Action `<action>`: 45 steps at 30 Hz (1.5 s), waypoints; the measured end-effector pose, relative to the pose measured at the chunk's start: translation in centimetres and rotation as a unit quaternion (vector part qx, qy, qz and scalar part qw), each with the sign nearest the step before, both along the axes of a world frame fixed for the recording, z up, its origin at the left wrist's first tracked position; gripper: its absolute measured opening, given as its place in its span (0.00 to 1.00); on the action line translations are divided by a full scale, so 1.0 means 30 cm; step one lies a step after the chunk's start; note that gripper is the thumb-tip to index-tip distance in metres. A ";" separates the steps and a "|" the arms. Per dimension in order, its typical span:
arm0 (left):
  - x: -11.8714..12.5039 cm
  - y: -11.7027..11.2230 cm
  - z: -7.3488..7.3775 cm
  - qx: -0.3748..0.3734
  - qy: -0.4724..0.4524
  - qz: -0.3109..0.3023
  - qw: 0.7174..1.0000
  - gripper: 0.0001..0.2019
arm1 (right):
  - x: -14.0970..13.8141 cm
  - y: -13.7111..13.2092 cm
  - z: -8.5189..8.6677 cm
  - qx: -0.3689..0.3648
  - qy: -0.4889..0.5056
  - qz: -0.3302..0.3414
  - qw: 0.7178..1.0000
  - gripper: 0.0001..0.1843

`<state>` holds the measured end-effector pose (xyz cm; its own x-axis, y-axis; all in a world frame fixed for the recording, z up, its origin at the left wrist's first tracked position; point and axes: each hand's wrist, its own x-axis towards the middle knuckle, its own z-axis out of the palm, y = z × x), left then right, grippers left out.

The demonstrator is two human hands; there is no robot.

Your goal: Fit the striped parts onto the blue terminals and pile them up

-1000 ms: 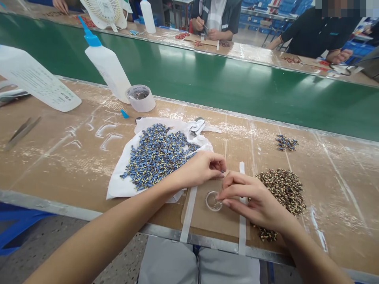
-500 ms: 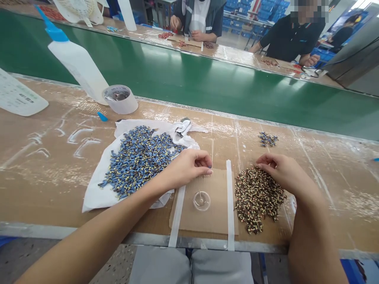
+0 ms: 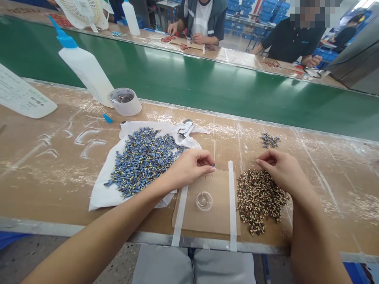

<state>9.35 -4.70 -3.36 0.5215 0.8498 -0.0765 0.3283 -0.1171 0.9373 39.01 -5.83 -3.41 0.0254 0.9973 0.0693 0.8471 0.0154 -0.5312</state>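
Note:
My left hand pinches a small blue piece above the far edge of a taped-down cardboard sheet. Close by on its left, a heap of small blue and yellow pieces lies on a white sheet. Thumb and forefinger of my right hand are closed on a tiny dark piece, just above the back of a pile of small brown and cream pieces. Between my forearms, a small clear cup with a thin stick in it stands on the cardboard.
A roll of tape, a white bottle with a blue nozzle and another white bottle are at the left. A small cluster of blue pieces lies at back right. Beyond the green belt, co-workers sit at another bench.
My right hand has lifted slightly off the brown and cream pile, and a tiny dark piece now shows at its fingertips. My left hand stays nearly in place. The view has shifted slightly.

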 end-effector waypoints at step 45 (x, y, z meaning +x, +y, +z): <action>0.025 -0.029 -0.002 0.202 0.119 -0.011 0.972 0.08 | -0.330 -0.085 -0.029 -0.054 0.351 0.106 0.929 0.08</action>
<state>10.10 -5.57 -3.43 0.5474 0.8250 0.1403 0.5231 -0.4682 0.7121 29.11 -8.38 -4.27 -0.1706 0.9853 0.0099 0.2755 0.0573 -0.9596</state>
